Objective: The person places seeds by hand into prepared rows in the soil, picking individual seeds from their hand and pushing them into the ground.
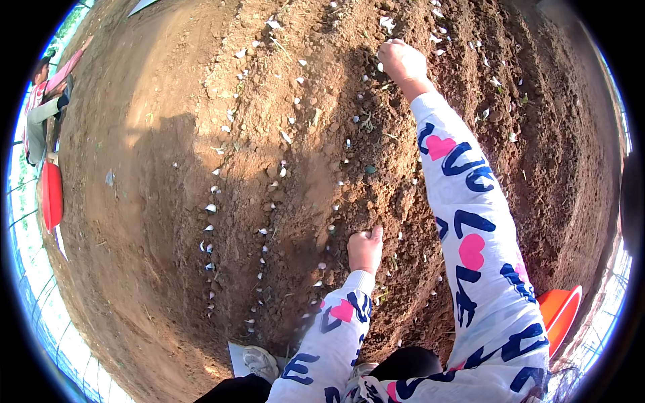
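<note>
Rows of garlic cloves run up and down the tilled brown soil [166,282]. My right hand [405,63] reaches far forward, its fingers curled down close to the soil. A pale clove [380,67] shows right at its fingers; whether they grip it is unclear. Just beyond lies a larger white clump, apparently garlic [387,23]. Nearer to me, my left hand [365,250] is closed in a loose fist above the soil between two rows, thumb forward. Its palm is hidden, so any contents cannot be seen. Loose cloves [331,227] lie to its left.
An orange-red basin [559,315] stands by my right side. Another red basin [52,195] is at the far left, near a crouching person [45,108] with an arm extended. My shoe [259,361] rests beside a pale flat sheet [237,355]. Small weeds [368,122] dot the rows.
</note>
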Available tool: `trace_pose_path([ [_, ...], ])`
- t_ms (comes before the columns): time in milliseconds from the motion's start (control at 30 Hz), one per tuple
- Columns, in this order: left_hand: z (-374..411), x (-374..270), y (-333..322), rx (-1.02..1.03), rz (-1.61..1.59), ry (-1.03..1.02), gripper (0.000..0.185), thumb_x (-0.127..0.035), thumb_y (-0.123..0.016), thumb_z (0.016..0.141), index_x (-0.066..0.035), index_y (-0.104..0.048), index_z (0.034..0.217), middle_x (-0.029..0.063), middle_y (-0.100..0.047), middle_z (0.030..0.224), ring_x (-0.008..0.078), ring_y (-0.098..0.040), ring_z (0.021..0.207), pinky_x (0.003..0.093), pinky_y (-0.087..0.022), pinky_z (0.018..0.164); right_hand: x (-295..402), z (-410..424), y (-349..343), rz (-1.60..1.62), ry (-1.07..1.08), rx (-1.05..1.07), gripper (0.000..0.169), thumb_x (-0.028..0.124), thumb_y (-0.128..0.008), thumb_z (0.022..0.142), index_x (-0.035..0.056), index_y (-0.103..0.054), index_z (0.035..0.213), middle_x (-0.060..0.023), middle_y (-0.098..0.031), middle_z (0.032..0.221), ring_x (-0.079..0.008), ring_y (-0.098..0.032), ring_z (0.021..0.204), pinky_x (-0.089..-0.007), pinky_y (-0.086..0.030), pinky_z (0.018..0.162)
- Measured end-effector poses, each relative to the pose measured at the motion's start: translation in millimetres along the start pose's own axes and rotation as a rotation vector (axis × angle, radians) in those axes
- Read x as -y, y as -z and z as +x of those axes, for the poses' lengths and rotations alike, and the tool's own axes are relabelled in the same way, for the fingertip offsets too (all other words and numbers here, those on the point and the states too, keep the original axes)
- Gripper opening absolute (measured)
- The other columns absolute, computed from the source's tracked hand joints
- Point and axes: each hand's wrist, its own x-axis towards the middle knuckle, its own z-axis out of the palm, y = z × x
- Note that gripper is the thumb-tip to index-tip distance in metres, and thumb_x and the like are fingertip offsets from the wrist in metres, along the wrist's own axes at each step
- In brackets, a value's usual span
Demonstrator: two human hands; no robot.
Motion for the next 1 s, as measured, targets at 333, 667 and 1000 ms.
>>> trace_pose_path([
  [333, -3, -7, 5, -0.011, 0.000, -0.006, 0.043, -0.031, -0.056, 0.077, 0.004, -0.054, 0.053, 0.0081, -0.050, 0.045, 0.0152, -0.045, 0.040, 0.0302, -0.037, 0.046, 0, 8, -26, 0.048, -0.045, 0.142, 0.023, 0.025, -0.054, 0.072, 0.0103, -0.057, 0.091, -0.0108, -0.056, 0.092, -0.0267, -0.054, 0.087, -0.0351, -0.044, 0.073],
  [667, -6, -11, 6, 0.004, 0.040, 0.010, 0.043, -0.036, -0.056, 0.075, 0.003, -0.055, 0.057, 0.0151, -0.052, 0.051, 0.0247, -0.050, 0.049, 0.0342, -0.040, 0.052, -2, 7, -34, -0.092, 0.085, 0.067, 0.021, 0.015, -0.039, 0.079, 0.0121, -0.053, 0.095, -0.0095, -0.054, 0.096, -0.0259, -0.054, 0.088, -0.0356, -0.045, 0.071],
  [1000, -5, -9, 6, -0.005, 0.093, 0.004, 0.041, -0.035, -0.056, 0.075, 0.002, -0.058, 0.057, 0.0122, -0.054, 0.050, 0.0194, -0.052, 0.045, 0.0309, -0.041, 0.051, -3, 18, -32, 0.019, 0.060, 0.077, 0.016, 0.014, -0.045, 0.074, 0.0089, -0.060, 0.077, -0.0109, -0.060, 0.077, -0.0253, -0.058, 0.077, -0.0322, -0.047, 0.067],
])
